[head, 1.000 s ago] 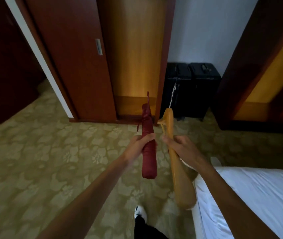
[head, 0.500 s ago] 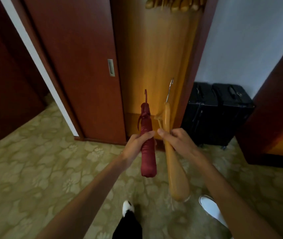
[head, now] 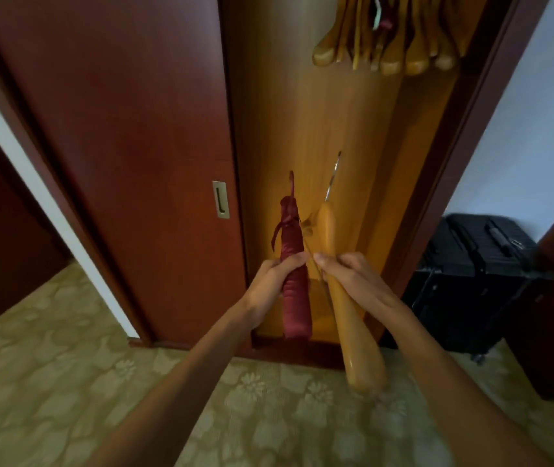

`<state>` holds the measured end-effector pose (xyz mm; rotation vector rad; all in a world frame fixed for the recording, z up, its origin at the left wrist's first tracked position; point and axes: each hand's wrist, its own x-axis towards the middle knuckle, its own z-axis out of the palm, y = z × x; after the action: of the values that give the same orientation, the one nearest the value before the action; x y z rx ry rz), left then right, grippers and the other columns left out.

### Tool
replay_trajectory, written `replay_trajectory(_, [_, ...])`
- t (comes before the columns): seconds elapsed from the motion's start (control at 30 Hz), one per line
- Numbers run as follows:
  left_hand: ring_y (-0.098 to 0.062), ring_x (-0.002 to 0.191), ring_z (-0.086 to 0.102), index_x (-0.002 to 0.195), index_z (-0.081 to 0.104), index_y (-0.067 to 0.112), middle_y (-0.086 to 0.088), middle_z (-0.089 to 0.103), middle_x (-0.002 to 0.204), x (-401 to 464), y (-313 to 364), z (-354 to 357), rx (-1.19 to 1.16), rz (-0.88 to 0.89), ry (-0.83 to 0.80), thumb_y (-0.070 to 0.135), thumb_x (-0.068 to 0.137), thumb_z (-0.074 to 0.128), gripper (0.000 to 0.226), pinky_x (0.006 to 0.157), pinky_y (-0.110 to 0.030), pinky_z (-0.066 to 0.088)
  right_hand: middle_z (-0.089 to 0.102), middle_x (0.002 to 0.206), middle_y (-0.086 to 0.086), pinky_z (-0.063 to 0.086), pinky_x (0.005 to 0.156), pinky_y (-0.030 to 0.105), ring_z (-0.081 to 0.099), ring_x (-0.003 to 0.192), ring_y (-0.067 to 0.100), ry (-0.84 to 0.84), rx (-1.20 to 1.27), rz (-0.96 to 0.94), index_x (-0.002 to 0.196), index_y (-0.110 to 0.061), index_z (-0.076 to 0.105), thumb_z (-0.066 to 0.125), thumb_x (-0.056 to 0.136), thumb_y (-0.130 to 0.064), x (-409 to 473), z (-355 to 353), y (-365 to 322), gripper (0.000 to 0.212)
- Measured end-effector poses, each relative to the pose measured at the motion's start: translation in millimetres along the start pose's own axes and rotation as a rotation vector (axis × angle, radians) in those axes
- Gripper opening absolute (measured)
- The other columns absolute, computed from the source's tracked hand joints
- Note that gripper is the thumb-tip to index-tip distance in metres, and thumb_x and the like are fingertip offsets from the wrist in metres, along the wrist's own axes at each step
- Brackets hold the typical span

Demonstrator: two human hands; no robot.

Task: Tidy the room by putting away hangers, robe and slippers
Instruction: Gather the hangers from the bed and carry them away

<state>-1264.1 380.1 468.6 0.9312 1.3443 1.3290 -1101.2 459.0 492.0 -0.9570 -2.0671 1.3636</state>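
Note:
My left hand (head: 270, 281) grips a dark red padded satin hanger (head: 294, 264), held edge-on with its hook pointing up. My right hand (head: 349, 274) grips a light wooden hanger (head: 346, 315), also edge-on, its metal hook (head: 333, 176) raised toward the open wardrobe (head: 306, 129). Both hangers are side by side in front of the lit wardrobe opening. Several wooden hangers (head: 387, 38) hang from the rail at the top of the wardrobe. No robe or slippers are visible.
The dark red sliding door (head: 127, 129) with a metal recessed handle (head: 220, 199) covers the wardrobe's left part. A black suitcase (head: 471, 274) stands against the white wall at the right. Patterned beige carpet (head: 66, 382) covers the floor. A dark doorway opens at far left.
I have moved closer to the wardrobe and my view has tilted up; the hanging hangers on the rail now show fully. The bed and my feet have left the view. Both grips are unchanged.

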Motion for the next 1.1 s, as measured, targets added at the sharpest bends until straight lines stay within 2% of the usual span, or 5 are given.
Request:
replay_trajectory(0.13, [-0.016,0.070,0.065,0.097,0.067,0.006,-0.007,0.067,0.083,61,27,-29,-0.019,0.007,0.004,0.053,0.089,0.064,0.047,0.074,-0.033,0.049,0.057,0.069,0.008,0.045,0.066,0.031,0.056,0.062,0.020,0.011,-0.062,-0.025,0.080,0.000,0.066,0.056,0.092,-0.061,74,-10,-16,0.064])
replay_trajectory(0.4, [-0.022,0.080,0.064,0.112,0.068,0.002,-0.009,0.066,0.091,186,100,-83,-0.055,0.091,0.031,0.061,0.078,0.070,0.068,0.084,-0.042,0.049,0.060,0.065,0.005,0.049,0.075,0.036,0.061,0.060,0.015,0.088,-0.092,-0.072,0.067,-0.015,0.063,0.057,0.092,-0.063,216,-39,-66,0.054])
replay_trajectory(0.57, [-0.016,0.068,0.061,0.104,0.064,0.010,-0.006,0.062,0.083,258,161,-101,0.000,0.170,0.027,0.055,0.090,0.062,0.048,0.069,-0.031,0.050,0.062,0.055,-0.010,0.047,0.076,0.033,0.060,0.055,0.007,0.125,-0.103,-0.102,0.064,-0.018,0.063,0.057,0.092,-0.061,300,-63,-101,0.052])
replay_trajectory(0.87, [-0.015,0.090,0.068,0.123,0.064,0.015,-0.005,0.071,0.105,375,288,-102,0.180,0.390,-0.056,0.056,0.095,0.054,0.050,0.069,-0.026,0.053,0.065,0.071,-0.003,0.053,0.087,0.045,0.064,0.073,0.019,0.247,-0.079,-0.186,0.074,-0.019,0.066,0.057,0.090,-0.064,416,-129,-180,0.049])
replay_trajectory(1.1, [-0.009,0.065,0.066,0.112,0.062,0.017,0.002,0.068,0.081,421,374,-96,0.184,0.373,-0.111,0.048,0.099,0.052,0.035,0.053,-0.022,0.052,0.067,0.095,0.000,0.049,0.099,0.047,0.065,0.095,0.021,0.280,-0.100,-0.219,0.091,-0.021,0.065,0.052,0.094,-0.062,471,-178,-237,0.043])
